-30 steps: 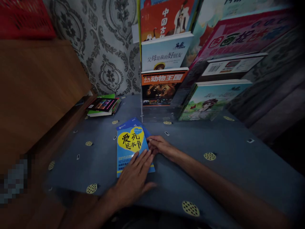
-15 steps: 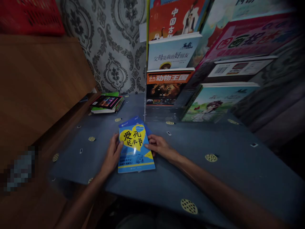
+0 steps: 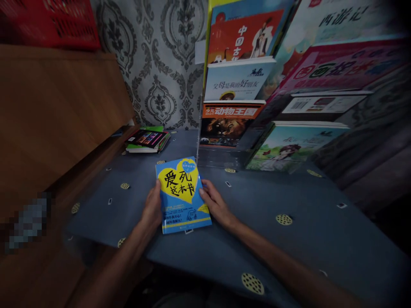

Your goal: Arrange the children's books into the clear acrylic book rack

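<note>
Two half-curled hands (image 3: 153,205) (image 3: 219,207) hold the blue book (image 3: 180,209) between them.

I am holding a paper book (image 3: 181,209) whose smooth cover is showing a soft gloss, and beneath it the tabletop (image 3: 96,222) is looking matt and smooth, cloth or thin plastic sheet, I cannot tell which. Ahead of me the rack (image 3: 220,159) is showing clear, shiny plastic, while its books (image 3: 236,83) are wearing smooth, faintly glossy paper covers. To my left the cabinet (image 3: 61,98) is looking like smooth, dull-finished wood, the basket (image 3: 75,23) above it like plastic, and the patterned wall (image 3: 160,100) is appearing matt.
</note>
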{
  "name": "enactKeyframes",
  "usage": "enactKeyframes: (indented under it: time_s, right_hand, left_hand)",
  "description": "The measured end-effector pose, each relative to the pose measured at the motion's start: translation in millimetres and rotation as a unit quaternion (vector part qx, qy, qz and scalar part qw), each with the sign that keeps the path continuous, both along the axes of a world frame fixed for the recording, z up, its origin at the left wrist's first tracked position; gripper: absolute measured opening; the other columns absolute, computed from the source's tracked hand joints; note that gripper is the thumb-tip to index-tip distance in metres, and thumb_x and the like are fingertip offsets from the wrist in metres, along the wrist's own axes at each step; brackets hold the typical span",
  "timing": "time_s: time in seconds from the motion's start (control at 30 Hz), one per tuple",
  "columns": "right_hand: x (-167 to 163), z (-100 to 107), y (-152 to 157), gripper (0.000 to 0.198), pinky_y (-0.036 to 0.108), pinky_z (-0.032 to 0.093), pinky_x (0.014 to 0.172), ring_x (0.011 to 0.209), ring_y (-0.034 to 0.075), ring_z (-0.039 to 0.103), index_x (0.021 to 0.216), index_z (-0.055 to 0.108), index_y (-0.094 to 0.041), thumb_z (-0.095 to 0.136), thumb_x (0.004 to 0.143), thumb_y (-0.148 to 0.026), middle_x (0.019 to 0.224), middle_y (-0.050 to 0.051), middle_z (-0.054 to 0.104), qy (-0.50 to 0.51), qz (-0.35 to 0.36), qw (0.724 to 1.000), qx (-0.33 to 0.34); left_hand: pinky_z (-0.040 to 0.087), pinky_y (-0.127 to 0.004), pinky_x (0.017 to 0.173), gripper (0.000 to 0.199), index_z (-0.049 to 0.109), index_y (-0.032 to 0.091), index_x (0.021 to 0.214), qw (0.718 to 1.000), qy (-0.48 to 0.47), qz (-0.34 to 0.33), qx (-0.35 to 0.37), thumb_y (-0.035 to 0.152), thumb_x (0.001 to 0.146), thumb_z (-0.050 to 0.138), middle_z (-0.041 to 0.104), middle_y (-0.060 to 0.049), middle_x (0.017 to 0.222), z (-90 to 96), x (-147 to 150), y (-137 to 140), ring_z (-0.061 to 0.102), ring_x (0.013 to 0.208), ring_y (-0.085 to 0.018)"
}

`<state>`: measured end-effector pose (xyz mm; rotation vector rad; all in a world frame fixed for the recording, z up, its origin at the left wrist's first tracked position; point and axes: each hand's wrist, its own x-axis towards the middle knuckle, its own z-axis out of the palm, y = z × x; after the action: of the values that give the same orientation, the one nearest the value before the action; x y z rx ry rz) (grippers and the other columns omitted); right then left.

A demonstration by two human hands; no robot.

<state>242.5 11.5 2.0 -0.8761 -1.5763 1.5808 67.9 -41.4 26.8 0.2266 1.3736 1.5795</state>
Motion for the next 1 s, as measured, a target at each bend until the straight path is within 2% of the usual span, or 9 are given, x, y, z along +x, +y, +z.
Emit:
enactKeyframes:
  time_s: [0.1, 0.27, 0.37, 0.53, 0.63, 0.73, 0.8, 0.9, 1.0]
  right_hand:
    - [-3.4, 1.3, -8.2, 0.041, 0.037, 0.050, 0.088, 0.101, 0.024, 0.061, 0.113, 0.052, -0.027, 0.046, 0.092, -0.061, 0.110, 0.005, 0.067, -0.045, -0.080, 0.995, 0.034]
    - [-2.9, -0.5, -6.5, 0.047, 0.039, 0.049, 0.096, 0.108, 0.025, 0.059, 0.118, 0.049, -0.026, 0.045, 0.090, -0.063, 0.114, 0.005, 0.066, 0.011, -0.086, 0.996, -0.009]
    - [-0.8, 0.4, -1.7, 0.050, 0.038, 0.049, 0.097, 0.108, 0.025, 0.060, 0.119, 0.049, -0.025, 0.047, 0.089, -0.065, 0.115, 0.005, 0.065, 0.022, -0.102, 0.994, -0.012]
    - [5.8, 9.9, -0.3, 0.051, 0.038, 0.048, 0.101, 0.117, 0.026, 0.057, 0.125, 0.048, -0.025, 0.043, 0.092, -0.064, 0.124, 0.007, 0.063, 0.015, -0.129, 0.990, 0.063]
    - [12.1, 14.7, -0.2, 0.048, 0.037, 0.045, 0.107, 0.126, 0.025, 0.053, 0.132, 0.047, -0.027, 0.037, 0.097, -0.059, 0.133, 0.007, 0.059, 0.008, -0.151, 0.980, 0.126]
    - [18.8, 14.0, 1.7, 0.047, 0.037, 0.045, 0.108, 0.130, 0.025, 0.051, 0.137, 0.047, -0.029, 0.037, 0.098, -0.054, 0.137, 0.006, 0.058, 0.012, -0.150, 0.971, 0.187]
    - [22.7, 10.3, 2.5, 0.046, 0.038, 0.044, 0.110, 0.132, 0.025, 0.051, 0.140, 0.046, -0.031, 0.039, 0.099, -0.050, 0.139, 0.006, 0.058, 0.009, -0.143, 0.967, 0.213]
    - [26.0, 1.4, 2.8, 0.046, 0.040, 0.041, 0.114, 0.134, 0.025, 0.049, 0.142, 0.046, -0.030, 0.041, 0.099, -0.047, 0.141, 0.006, 0.056, -0.011, -0.127, 0.969, 0.214]
    - [25.9, -6.3, 3.4, 0.049, 0.043, 0.039, 0.115, 0.136, 0.026, 0.048, 0.142, 0.046, -0.029, 0.045, 0.097, -0.049, 0.145, 0.007, 0.054, -0.024, -0.140, 0.971, 0.193]
  left_hand:
    - [0.058, -0.040, 0.091, 0.037, 0.070, 0.013, 0.101, 1.000, 0.013, 0.011, 0.008, 0.046, 0.095, 0.054, 0.077, -0.014, 0.105, 1.3, 10.0, 6.2, 0.073, 0.100, -0.025]
    - [0.058, -0.041, 0.092, 0.045, 0.070, 0.014, 0.107, 1.000, 0.006, 0.008, 0.029, 0.053, 0.094, 0.052, 0.077, -0.013, 0.105, 11.3, 23.5, 14.8, 0.072, 0.102, -0.025]
    - [0.058, -0.041, 0.091, 0.049, 0.069, 0.013, 0.112, 0.999, -0.012, -0.012, 0.033, 0.055, 0.093, 0.052, 0.077, -0.014, 0.103, 15.5, 26.4, 20.6, 0.073, 0.101, -0.026]
    - [0.059, -0.041, 0.088, 0.049, 0.070, 0.015, 0.109, 0.996, 0.022, -0.052, 0.073, 0.057, 0.092, 0.053, 0.078, -0.012, 0.098, 18.3, 25.2, 29.8, 0.073, 0.096, -0.025]
    - [0.059, -0.041, 0.086, 0.056, 0.070, 0.014, 0.105, 0.988, 0.062, -0.062, 0.128, 0.064, 0.080, 0.065, 0.078, -0.012, 0.096, 20.3, 24.0, 36.7, 0.073, 0.095, -0.027]
    - [0.060, -0.040, 0.077, 0.066, 0.071, 0.013, 0.095, 0.978, 0.108, -0.040, 0.172, 0.072, 0.065, 0.072, 0.077, -0.011, 0.088, 19.6, 22.1, 44.1, 0.074, 0.087, -0.029]
    - [0.060, -0.038, 0.072, 0.067, 0.070, 0.013, 0.085, 0.972, 0.128, -0.050, 0.191, 0.073, 0.056, 0.076, 0.077, -0.010, 0.081, 16.1, 20.2, 47.2, 0.073, 0.083, -0.030]
    - [0.060, -0.038, 0.067, 0.067, 0.069, 0.014, 0.074, 0.970, 0.147, -0.057, 0.183, 0.074, 0.046, 0.079, 0.075, -0.009, 0.073, 7.0, 17.2, 47.7, 0.073, 0.079, -0.032]
    - [0.059, -0.039, 0.066, 0.070, 0.069, 0.015, 0.072, 0.971, 0.177, -0.044, 0.154, 0.077, 0.041, 0.078, 0.074, -0.008, 0.069, -2.1, 14.7, 45.3, 0.072, 0.077, -0.032]
